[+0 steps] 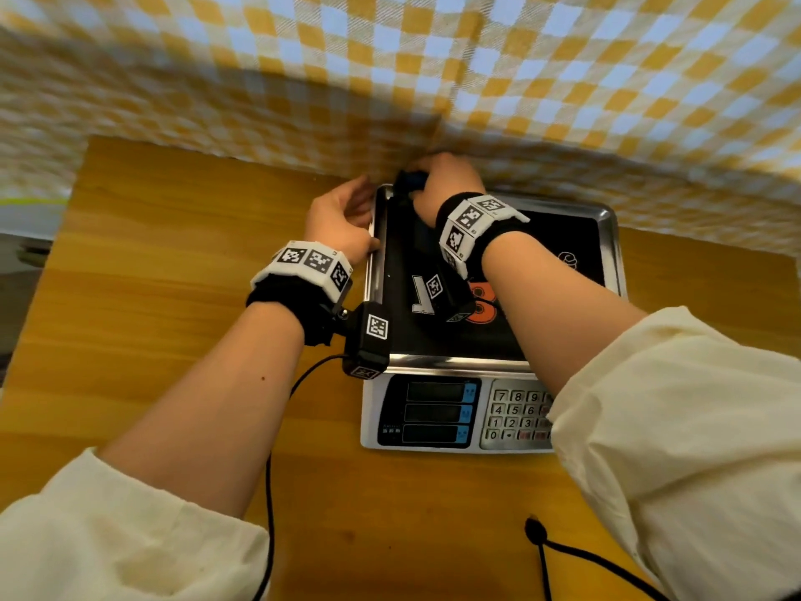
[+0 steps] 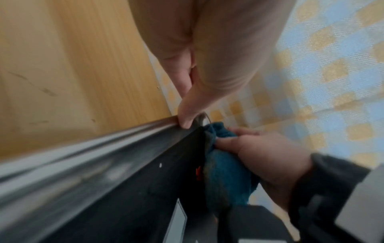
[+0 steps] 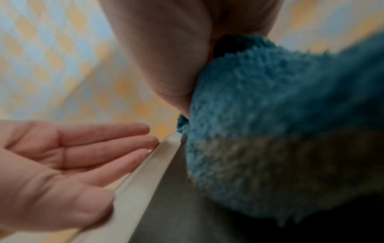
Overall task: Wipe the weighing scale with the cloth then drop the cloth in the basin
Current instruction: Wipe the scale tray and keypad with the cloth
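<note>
The weighing scale (image 1: 437, 412) stands on the wooden table, its steel pan (image 1: 609, 236) reflecting dark shapes. My right hand (image 1: 446, 175) grips a bunched blue cloth (image 1: 411, 180) and presses it into the pan's far left corner. The cloth (image 3: 270, 115) fills the right wrist view under my right hand (image 3: 166, 49). My left hand (image 1: 338, 214) rests against the pan's left rim, fingers (image 3: 99, 144) straight, thumb (image 2: 185, 118) on the rim (image 2: 104, 143). In the left wrist view, the cloth (image 2: 226, 174) sits inside my right hand (image 2: 270, 156). No basin is in view.
A yellow and blue checked fabric (image 1: 563, 80) hangs right behind the scale. The wooden table (image 1: 173, 253) stretches left and toward me. Black cables (image 1: 268, 492) trail across the front of the table. The scale's keypad (image 1: 516, 416) faces me.
</note>
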